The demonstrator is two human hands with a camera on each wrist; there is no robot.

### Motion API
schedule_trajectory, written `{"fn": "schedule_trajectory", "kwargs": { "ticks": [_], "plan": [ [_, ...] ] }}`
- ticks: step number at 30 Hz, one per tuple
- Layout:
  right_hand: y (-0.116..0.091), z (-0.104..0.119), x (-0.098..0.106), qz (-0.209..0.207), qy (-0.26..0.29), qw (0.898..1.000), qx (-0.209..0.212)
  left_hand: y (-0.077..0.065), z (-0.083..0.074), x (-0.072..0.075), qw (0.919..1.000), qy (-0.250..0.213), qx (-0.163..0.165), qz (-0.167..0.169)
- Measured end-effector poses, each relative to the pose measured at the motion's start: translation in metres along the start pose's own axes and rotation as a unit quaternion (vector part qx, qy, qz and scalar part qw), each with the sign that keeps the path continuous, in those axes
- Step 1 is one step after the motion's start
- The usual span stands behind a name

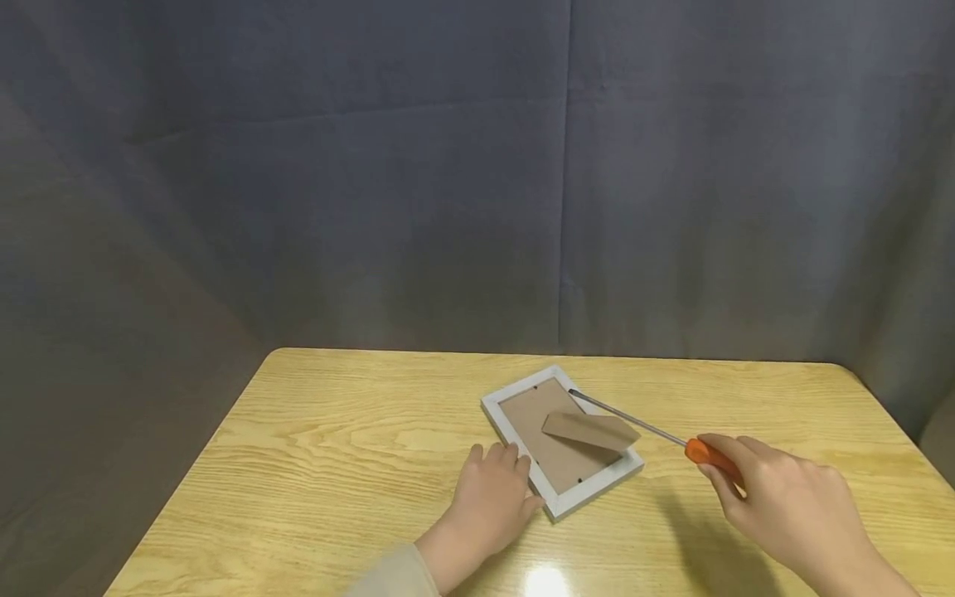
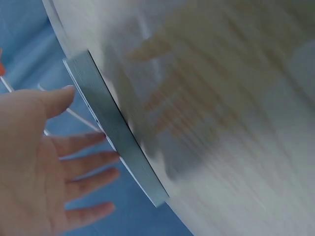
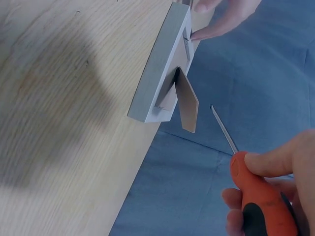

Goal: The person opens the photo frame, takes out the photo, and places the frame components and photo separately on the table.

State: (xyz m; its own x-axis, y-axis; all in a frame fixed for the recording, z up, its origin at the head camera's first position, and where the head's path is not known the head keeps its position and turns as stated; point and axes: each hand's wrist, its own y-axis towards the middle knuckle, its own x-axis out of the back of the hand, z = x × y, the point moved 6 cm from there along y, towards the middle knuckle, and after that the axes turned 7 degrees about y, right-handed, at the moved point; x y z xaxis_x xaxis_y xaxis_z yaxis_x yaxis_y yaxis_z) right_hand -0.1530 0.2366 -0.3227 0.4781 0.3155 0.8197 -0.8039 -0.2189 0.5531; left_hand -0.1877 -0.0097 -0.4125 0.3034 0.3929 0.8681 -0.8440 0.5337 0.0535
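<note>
A white picture frame (image 1: 597, 487) lies face down on the wooden table, its brown backing board (image 1: 528, 412) upward. The easel stand (image 1: 593, 431) on the back is swung out at an angle. My left hand (image 1: 492, 497) is at the frame's near left edge, fingers fairly straight and fingertips right at the border. In the left wrist view the frame's side edge (image 2: 120, 132) shows beside those fingertips. My right hand (image 1: 791, 497) grips a screwdriver by its orange and black handle (image 3: 263, 201). The screwdriver's shaft (image 1: 634, 420) points left, its dark tip overlapping the frame's far right border in the head view.
Light wood grain covers the table (image 1: 336, 464), which has rounded far corners. A dark blue-grey curtain (image 1: 418, 207) hangs behind it and at the left side. Small dark fasteners (image 1: 580, 480) sit along the backing board's edge.
</note>
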Motion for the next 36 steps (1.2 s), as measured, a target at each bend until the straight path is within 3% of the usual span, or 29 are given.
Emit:
{"fn": "schedule_trajectory", "kwargs": {
  "ticks": [6, 12, 23, 36],
  "plan": [
    [-0.002, 0.001, 0.002, -0.002, -0.006, 1.0, 0.003, 0.001, 0.013, 0.005, 0.995, -0.06, -0.018, -0.077],
    [-0.004, 0.0, 0.001, -0.006, -0.007, 1.0, 0.003, 0.006, 0.025, 0.001, 0.9905, -0.095, -0.018, -0.097],
    [-0.007, 0.001, 0.001, 0.0, -0.003, 1.0, 0.002, 0.025, 0.048, -0.031, 0.9743, -0.215, 0.002, -0.067],
    [-0.009, 0.001, -0.003, -0.007, -0.002, 1.0, 0.015, 0.044, 0.058, -0.048, 0.9622, -0.272, 0.012, -0.008]
  ]
}}
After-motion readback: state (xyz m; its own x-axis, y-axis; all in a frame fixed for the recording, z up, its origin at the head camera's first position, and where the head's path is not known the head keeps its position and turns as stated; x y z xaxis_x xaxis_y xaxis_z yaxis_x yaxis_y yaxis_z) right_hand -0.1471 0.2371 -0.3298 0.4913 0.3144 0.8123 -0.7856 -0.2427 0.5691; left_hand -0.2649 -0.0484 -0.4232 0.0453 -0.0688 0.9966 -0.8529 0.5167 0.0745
